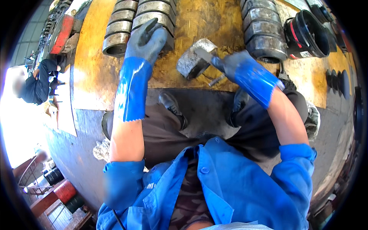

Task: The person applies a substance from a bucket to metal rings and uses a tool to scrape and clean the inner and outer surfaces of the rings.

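My left hand (145, 40), in a blue rubber glove with a grey palm, is at the near end of a row of thick steel rings (154, 19). Its fingers are apart, and whether it touches the nearest ring I cannot tell. My right hand (237, 65), gloved alike and slightly blurred, is closed around a flat-bladed tool, perhaps a scraper (205, 55). The blade points left across a single worn metal ring (188, 63), which sits tilted on the stained yellow board between my hands. Below the right hand lies a thin metal rod (217, 80).
Another row of rings (119, 27) stands at far left, and a dark metal row (263, 28) at right. Beside that is a black bucket (306, 34). My shoes (170, 102) are at the board's near edge. Another person (38, 82) sits at the left.
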The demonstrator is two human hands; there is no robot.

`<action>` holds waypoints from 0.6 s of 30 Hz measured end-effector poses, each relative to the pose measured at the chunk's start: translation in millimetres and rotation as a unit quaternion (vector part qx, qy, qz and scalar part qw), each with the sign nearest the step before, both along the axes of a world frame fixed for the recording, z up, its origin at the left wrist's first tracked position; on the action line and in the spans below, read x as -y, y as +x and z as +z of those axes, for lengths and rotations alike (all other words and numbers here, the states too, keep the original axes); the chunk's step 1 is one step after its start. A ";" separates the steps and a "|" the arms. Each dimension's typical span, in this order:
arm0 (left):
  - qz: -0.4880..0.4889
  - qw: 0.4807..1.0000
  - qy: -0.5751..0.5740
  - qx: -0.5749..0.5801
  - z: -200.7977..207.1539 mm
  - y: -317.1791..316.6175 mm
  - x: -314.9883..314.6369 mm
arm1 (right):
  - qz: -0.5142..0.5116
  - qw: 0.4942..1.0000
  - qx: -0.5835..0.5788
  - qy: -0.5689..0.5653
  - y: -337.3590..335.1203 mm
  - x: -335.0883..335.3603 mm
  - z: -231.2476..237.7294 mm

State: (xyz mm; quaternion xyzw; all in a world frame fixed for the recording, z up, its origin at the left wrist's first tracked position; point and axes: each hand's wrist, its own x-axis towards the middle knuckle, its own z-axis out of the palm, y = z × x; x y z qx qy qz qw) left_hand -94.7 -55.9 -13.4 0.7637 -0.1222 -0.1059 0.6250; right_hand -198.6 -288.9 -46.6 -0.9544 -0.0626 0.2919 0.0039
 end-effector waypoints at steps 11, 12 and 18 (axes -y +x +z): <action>0.009 1.000 0.000 0.005 -7.1 6.1 -16.7 | -0.043 0.998 0.021 0.037 23.0 -7.3 13.2; 0.013 1.000 -0.009 0.018 -4.9 5.7 -20.6 | -0.023 0.999 0.019 0.034 23.1 -8.6 19.1; 0.005 0.999 0.007 0.039 2.8 5.0 -21.2 | -0.078 0.997 0.004 0.016 36.1 -1.8 9.4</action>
